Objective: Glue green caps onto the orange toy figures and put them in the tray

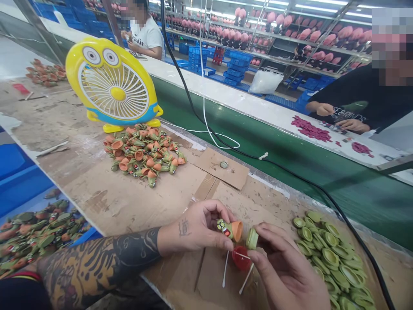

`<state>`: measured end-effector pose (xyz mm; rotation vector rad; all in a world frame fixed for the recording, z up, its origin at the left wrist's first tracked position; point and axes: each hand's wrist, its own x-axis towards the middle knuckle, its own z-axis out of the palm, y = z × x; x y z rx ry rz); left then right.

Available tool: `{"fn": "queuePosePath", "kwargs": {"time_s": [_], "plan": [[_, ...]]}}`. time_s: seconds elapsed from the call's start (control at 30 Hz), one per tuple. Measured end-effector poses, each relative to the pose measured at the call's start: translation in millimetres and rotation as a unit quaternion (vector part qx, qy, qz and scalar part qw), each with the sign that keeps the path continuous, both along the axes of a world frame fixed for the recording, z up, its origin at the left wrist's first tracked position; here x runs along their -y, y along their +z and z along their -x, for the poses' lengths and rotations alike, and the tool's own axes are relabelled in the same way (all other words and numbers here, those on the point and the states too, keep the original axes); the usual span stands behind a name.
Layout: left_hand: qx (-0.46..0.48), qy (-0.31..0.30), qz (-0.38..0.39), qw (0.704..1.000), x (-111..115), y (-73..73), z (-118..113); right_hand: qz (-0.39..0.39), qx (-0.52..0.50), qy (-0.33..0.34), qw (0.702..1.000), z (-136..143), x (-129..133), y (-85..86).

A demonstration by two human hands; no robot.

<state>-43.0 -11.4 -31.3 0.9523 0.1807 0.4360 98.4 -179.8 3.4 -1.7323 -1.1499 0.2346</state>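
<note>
My left hand (206,230) pinches a small green cartoon figurine (228,229) with yellow-rimmed eyes, a red mouth and a hollow orange end that faces right. Close beside that orange end, my right hand (284,267) grips a green oval cap (252,239) between thumb and fingers, a narrow gap apart from the figurine. Below both hands sits a small red dish (240,258), partly hidden, with several cotton swabs (225,271) at it. A pile of similar green oval caps (332,258) lies to the right. Ahead is a heap of green and orange figurines (142,153).
A yellow cartoon fan (111,86) stands behind the heap. A black cable (290,170) runs along the bench's far edge. A blue bin (19,181) holding more figurines is at left. Across the green divider, a person (361,99) handles dark pink pieces (311,128).
</note>
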Motion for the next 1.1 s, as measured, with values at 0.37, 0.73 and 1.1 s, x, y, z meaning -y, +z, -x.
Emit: {"fn": "queuePosePath", "kwargs": {"time_s": [0.37, 0.73, 1.1], "plan": [[0.011, 0.007, -0.03, 0.999, 3, 2.5, 0, 0.014, 0.132, 0.073, 0.989, -3, -7, -3.8], [0.014, 0.133, -0.25, 0.959, 5, 2.9, 3, -0.009, 0.199, 0.091, 0.976, -5, -7, -7.5], [-0.022, 0.107, -0.204, 0.973, 7, 5.5, 7, -0.028, 0.247, 0.055, 0.967, 7, -12, -1.8]]}}
